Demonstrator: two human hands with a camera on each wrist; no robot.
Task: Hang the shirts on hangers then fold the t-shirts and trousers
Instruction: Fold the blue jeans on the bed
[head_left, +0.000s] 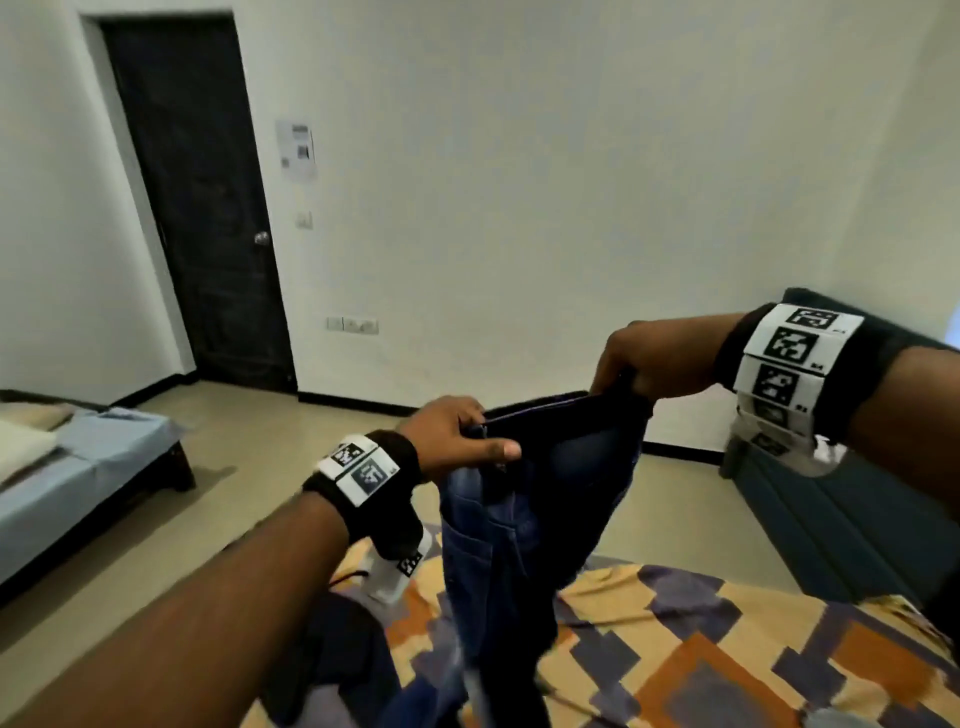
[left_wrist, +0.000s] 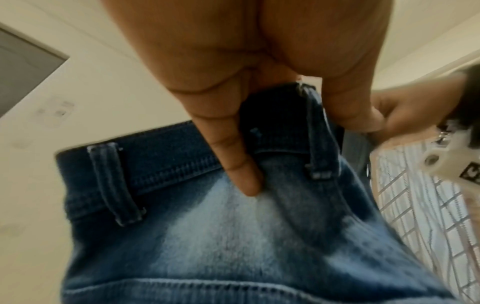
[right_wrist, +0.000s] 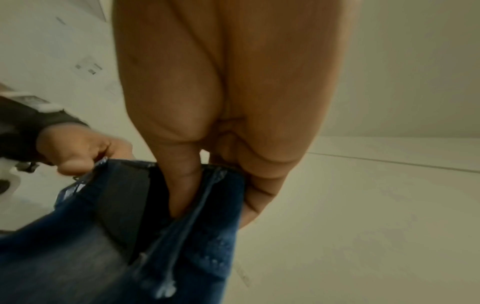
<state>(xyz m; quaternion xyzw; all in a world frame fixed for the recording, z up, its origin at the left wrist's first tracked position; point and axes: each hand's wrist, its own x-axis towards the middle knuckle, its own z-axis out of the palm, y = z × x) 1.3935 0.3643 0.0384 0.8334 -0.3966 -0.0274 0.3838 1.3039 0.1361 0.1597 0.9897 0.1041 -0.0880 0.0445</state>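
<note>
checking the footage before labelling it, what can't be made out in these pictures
- Head view: the legs of the jeans run off the bottom edge, so their hems are cut off.
- Head view: the dark cloth on the bed is hidden partly by the left forearm; its kind is unclear.
- Head view: the wall notice is too small to read.
- Right wrist view: the left hand is blurred.

Setting: a bedroom in a home. Indicators: low bed (head_left: 78, 467) with blue sheet at left, patterned bedspread (head_left: 701, 649) in the foreground, dark panelled door (head_left: 202, 208), plain white walls (head_left: 571, 182), tiled floor (head_left: 311, 441).
</note>
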